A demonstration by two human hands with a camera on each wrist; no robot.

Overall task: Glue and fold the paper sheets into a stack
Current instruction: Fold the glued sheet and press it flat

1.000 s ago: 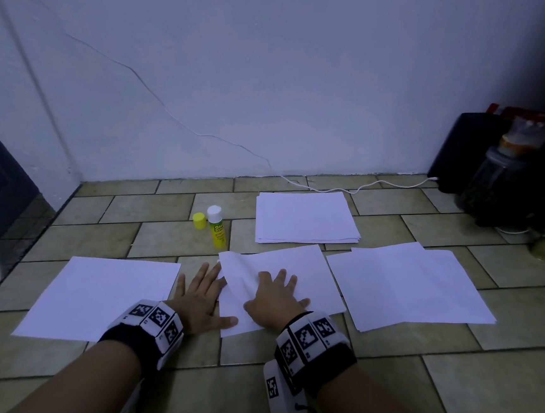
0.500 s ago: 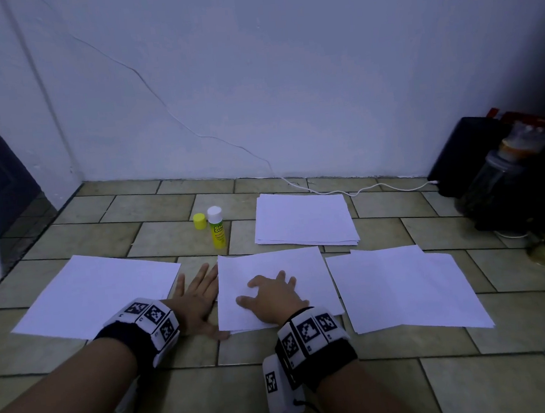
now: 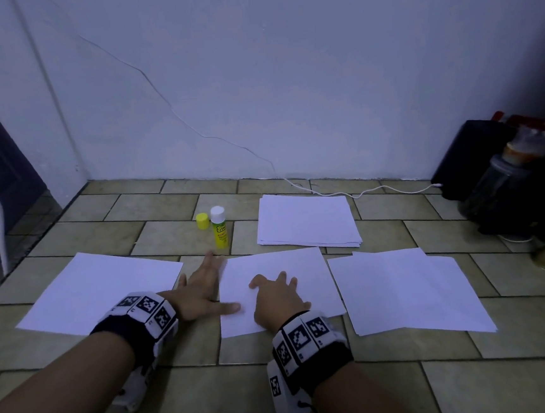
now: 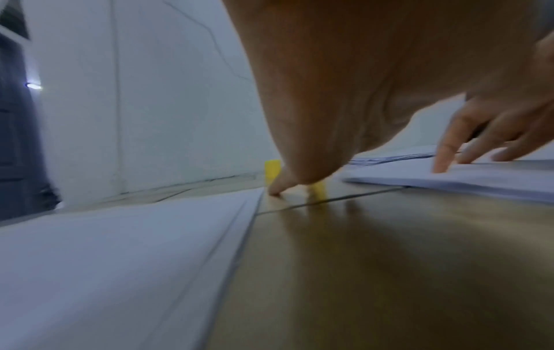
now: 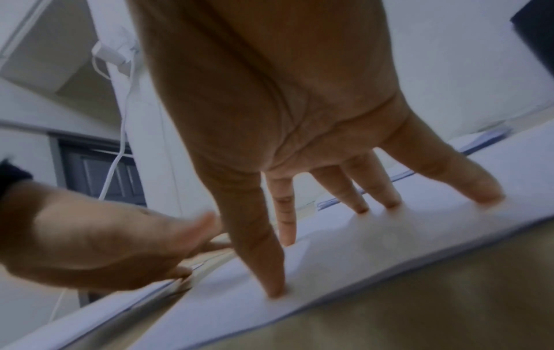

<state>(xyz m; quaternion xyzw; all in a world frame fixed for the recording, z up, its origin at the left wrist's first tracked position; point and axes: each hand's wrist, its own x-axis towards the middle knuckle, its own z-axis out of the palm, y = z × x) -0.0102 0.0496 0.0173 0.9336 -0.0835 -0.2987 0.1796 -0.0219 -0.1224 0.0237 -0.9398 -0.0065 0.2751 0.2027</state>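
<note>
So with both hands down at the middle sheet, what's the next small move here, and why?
Probably a smoothing sweep of the right hand across the middle sheet to set the fold flat. Its spread fingertips press on the paper, the left hand lies flat beside the sheet's left edge with its thumb on it, and the glue stick stands uncapped and untouched beyond.

White folded sheet [image 3: 281, 281] flat on floor; glue stick [image 3: 219, 227] upright, uncapped.
</note>
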